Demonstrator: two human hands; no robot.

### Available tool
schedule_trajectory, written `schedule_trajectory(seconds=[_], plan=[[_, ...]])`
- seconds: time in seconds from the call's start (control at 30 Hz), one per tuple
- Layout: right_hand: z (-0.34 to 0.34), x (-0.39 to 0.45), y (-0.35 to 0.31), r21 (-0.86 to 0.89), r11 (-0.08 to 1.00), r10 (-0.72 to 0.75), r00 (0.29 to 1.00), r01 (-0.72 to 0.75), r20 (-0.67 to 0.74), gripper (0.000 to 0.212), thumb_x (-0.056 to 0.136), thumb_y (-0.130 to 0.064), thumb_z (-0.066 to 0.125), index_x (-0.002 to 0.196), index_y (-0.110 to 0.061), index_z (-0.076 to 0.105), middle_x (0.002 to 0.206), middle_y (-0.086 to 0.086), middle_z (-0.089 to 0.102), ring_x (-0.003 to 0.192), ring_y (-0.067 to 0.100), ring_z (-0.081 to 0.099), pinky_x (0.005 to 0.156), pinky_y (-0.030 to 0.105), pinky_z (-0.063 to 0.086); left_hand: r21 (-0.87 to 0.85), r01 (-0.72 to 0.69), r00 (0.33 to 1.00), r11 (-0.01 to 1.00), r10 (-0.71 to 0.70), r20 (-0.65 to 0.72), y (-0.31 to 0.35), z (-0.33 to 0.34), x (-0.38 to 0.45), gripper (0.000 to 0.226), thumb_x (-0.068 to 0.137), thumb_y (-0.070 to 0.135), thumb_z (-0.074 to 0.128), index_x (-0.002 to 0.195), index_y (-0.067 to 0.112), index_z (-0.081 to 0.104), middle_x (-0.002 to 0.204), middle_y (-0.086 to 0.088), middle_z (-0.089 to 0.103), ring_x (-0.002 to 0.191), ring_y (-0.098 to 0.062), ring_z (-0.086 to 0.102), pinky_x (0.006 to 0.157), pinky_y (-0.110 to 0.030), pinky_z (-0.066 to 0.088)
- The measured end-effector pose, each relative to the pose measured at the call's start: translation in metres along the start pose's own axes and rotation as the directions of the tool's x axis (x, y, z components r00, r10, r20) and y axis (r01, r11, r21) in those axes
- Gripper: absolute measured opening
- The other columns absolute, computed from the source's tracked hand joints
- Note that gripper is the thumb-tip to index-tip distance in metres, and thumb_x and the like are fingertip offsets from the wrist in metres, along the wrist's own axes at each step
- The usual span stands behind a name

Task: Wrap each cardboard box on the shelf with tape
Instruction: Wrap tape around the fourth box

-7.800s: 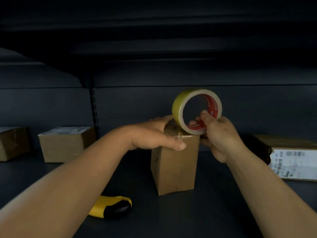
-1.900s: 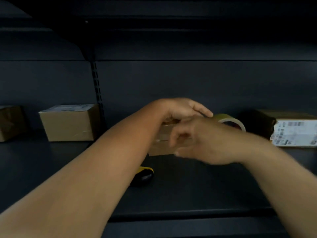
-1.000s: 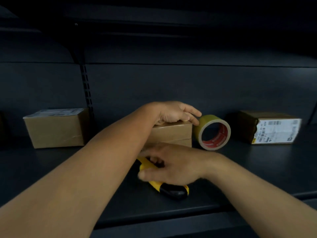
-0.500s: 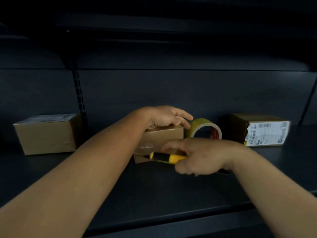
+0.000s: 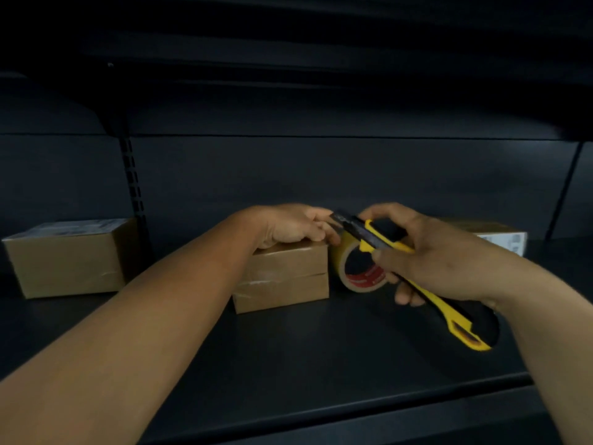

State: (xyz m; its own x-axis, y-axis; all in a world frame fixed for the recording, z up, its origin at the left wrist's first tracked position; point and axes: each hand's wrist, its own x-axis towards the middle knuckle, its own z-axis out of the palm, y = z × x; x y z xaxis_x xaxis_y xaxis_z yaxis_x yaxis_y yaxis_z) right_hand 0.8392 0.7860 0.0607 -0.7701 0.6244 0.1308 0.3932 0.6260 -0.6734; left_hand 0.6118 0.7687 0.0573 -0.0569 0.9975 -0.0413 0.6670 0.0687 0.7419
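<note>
Head view: a person's left hand (image 5: 290, 227) rests on top of a small cardboard box (image 5: 282, 281) at the middle of a dark metal shelf (image 5: 288, 354), palm down, fingers loosely extended toward the right edge of the box and pressing on its top. The box lies flat, a glossy band of tape visible across its front face.

Just to the right of the box, touching or nearly touching it — the gap cannot be made out — a tape roll (image 5: 356, 268) stands on edge, yellowish outside with a red-printed core facing the camera.

The right hand (image 5: 426, 255) is raised in front of the roll, its fingers curled around a yellow-and-black knife (image 5: 417, 281). The thumb sits on the upper part of the handle; the dark blade end points up and left, toward the left fingertips, while the handle's butt slants down to the right, below the wrist. The blade tip is blurred, and whether it touches anything cannot be told.

Two more boxes share the shelf — a left box (image 5: 67, 258) with a pale label on top, well apart from the middle one, and a right box (image 5: 500, 236) with a white printed label, partly hidden behind the right hand.

A slotted upright (image 5: 133, 187) runs up the dark back panel behind the left box.
</note>
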Motion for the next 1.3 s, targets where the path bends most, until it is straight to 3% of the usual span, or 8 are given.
schedule_trajectory(seconds=[0.2,0.43,0.57,0.7,0.77,0.97,1.1,1.3], plan=[[0.009,0.005,-0.01,-0.379,0.91,0.209,0.976,-0.171,0.061,0.07,0.096,-0.013,0.049,0.139,-0.057,0.016,0.106,0.005,0.063,0.076,0.02,0.071,0.069,0.033,0.06,0.055,0.009,0.999,0.998,-0.011,0.035,0.002,0.0,0.001,0.051,0.096,-0.001,0.041,0.14,0.026,0.044,0.109,0.01,0.064,0.099,0.001,0.059,0.082,-0.016,0.045],[0.011,0.012,-0.034,-0.687,0.715,0.283,0.953,-0.132,0.112,0.093,0.09,-0.007,0.061,0.145,-0.049,0.0,0.139,0.005,0.047,0.114,0.025,0.058,0.092,0.036,0.051,0.068,-0.003,0.999,0.998,0.001,0.033,0.003,0.001,0.001,0.052,0.096,0.001,0.041,0.141,0.028,0.042,0.111,0.01,0.061,0.103,-0.004,0.056,0.093,-0.021,0.04],[0.016,0.018,-0.038,-0.739,0.669,0.272,0.952,-0.084,0.138,0.092,0.09,-0.007,0.06,0.148,-0.045,-0.001,0.144,0.003,0.042,0.114,0.025,0.057,0.088,0.033,0.051,0.082,-0.015,0.999,0.997,0.012,0.031,0.001,0.0,0.002,0.052,0.096,0.002,0.041,0.14,0.03,0.042,0.117,0.009,0.061,0.112,-0.008,0.053,0.102,-0.027,0.036],[0.022,0.03,-0.03,-0.743,0.668,0.282,0.938,-0.041,0.202,0.091,0.088,-0.003,0.06,0.148,-0.043,0.006,0.137,0.001,0.049,0.076,0.013,0.053,0.073,0.027,0.051,0.101,-0.023,0.999,0.995,0.019,0.043,0.0,0.001,0.002,0.054,0.096,0.0,0.04,0.142,0.027,0.039,0.123,0.005,0.061,0.112,-0.007,0.053,0.096,-0.021,0.038],[0.024,0.034,-0.021,-0.719,0.694,0.286,0.929,-0.03,0.237,0.086,0.089,-0.005,0.06,0.147,-0.044,0.01,0.135,0.0,0.049,0.075,0.012,0.05,0.074,0.026,0.05,0.101,-0.025,0.999,0.995,0.02,0.048,0.0,0.0,0.004,0.054,0.096,-0.002,0.039,0.143,0.025,0.038,0.123,0.004,0.061,0.112,-0.007,0.054,0.093,-0.019,0.039],[0.022,0.037,-0.003,-0.631,0.774,0.233,0.949,-0.048,0.213,0.085,0.091,-0.008,0.059,0.142,-0.054,0.01,0.082,-0.01,0.042,0.08,0.014,0.056,0.08,0.03,0.055,0.093,-0.033,0.998,0.995,0.028,0.052,-0.003,-0.001,0.007,0.054,0.096,-0.001,0.041,0.142,0.028,0.039,0.13,0.011,0.057,0.116,-0.005,0.051,0.097,-0.021,0.038],[0.019,0.033,0.014,-0.584,0.81,0.225,0.946,-0.05,0.232,0.069,0.096,-0.02,0.047,0.143,-0.05,0.007,0.103,-0.002,0.058,0.071,0.012,0.065,0.075,0.028,0.056,0.096,-0.036,0.999,0.995,0.034,0.018,-0.003,0.0,0.006,0.052,0.095,-0.001,0.042,0.14,0.026,0.043,0.127,0.011,0.059,0.116,-0.004,0.051,0.096,-0.019,0.038],[0.013,0.032,0.036,-0.604,0.793,0.262,0.942,-0.086,0.21,0.055,0.098,-0.037,0.041,0.145,-0.046,0.013,0.111,-0.003,0.046,0.091,0.012,0.049,0.077,0.024,0.039,0.081,-0.026,1.0,0.996,0.026,0.001,-0.001,0.002,0.005,0.049,0.095,-0.003,0.042,0.136,0.024,0.048,0.126,0.009,0.059,0.11,-0.001,0.052,0.09,-0.014,0.04]])
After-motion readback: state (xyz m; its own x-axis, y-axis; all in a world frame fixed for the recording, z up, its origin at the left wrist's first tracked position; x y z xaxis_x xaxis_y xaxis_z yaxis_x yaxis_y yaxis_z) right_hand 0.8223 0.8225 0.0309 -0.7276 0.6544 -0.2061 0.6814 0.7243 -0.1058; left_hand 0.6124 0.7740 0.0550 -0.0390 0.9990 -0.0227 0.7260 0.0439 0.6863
